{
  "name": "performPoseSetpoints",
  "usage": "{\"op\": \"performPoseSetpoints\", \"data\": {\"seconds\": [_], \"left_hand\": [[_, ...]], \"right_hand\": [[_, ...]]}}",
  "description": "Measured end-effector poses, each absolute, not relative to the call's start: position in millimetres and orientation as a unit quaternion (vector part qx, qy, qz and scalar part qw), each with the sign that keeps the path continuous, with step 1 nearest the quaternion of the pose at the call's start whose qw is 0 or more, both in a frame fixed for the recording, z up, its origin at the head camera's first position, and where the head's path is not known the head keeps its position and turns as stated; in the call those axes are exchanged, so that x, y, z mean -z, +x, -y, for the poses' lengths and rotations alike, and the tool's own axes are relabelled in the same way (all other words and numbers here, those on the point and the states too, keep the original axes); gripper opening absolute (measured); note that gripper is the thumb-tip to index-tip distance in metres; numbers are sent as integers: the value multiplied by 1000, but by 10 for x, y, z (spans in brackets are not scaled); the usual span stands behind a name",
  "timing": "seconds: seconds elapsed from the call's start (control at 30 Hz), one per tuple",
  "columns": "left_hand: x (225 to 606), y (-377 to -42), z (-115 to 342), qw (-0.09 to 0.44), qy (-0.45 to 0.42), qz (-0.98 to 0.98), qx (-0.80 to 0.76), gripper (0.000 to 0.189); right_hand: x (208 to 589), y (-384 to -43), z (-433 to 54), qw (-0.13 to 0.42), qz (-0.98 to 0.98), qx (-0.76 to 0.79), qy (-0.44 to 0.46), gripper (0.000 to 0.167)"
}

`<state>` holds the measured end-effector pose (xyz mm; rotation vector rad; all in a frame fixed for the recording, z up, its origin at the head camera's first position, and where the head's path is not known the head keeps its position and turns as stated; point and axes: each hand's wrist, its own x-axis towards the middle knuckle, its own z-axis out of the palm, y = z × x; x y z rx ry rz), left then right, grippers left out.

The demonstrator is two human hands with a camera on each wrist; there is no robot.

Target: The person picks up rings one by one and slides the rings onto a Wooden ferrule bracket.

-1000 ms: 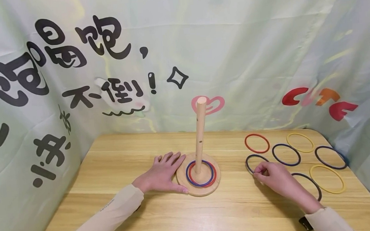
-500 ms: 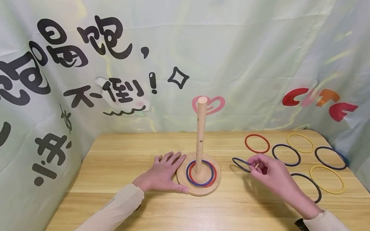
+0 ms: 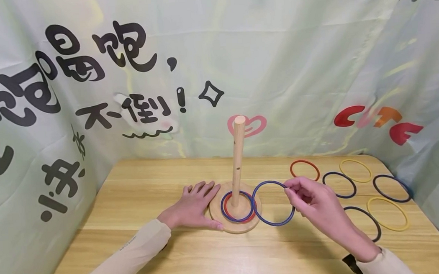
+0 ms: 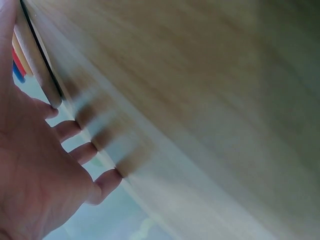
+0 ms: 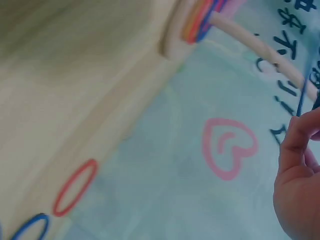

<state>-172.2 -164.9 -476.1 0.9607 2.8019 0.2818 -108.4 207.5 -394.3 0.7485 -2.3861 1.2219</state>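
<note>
My right hand [image 3: 317, 198] pinches a thin blue ring [image 3: 275, 224] at its right side, thumb against fingers. The ring is raised over the table, and its left edge overlaps the base of a wooden ring-toss stand in the head view. An upright post [image 3: 239, 152] rises from the stand's round base [image 3: 234, 228]. Round the foot of the post lie a blue ring [image 3: 222, 210] and a red one. My left hand [image 3: 193, 207] rests at the base's left side, fingers spread and thumb along its front edge. In the right wrist view the held ring [image 5: 302, 100] appears edge-on.
Several loose rings lie on the right of the wooden table [image 3: 166, 257]: a red ring [image 3: 304, 161] partly behind my right hand, a yellow ring [image 3: 389, 230], a dark blue ring [image 3: 393, 201] and others. A printed curtain [image 3: 294, 65] stands behind the table and along both sides.
My right hand has lifted the blue ring off the table and carried it left toward the stand, turning it to face the head camera. My left hand has stayed in place.
</note>
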Motion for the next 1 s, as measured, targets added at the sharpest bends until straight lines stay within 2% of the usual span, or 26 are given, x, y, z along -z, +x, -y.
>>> {"op": "performPoseSetpoints", "data": {"seconds": [0.2, 0.47, 1.0], "left_hand": [[4772, -1720, 1647, 80, 322, -939, -93, 128], [4762, -1715, 1658, 82, 320, -938, -102, 128], [4784, -1734, 1666, 84, 320, -939, -91, 129]], "right_hand": [[3693, -1041, -1925, 183, 832, -444, 276, 27], [3312, -1059, -1723, 218, 790, -489, 299, 29], [2758, -1276, -1330, 263, 726, -575, 270, 11]]}}
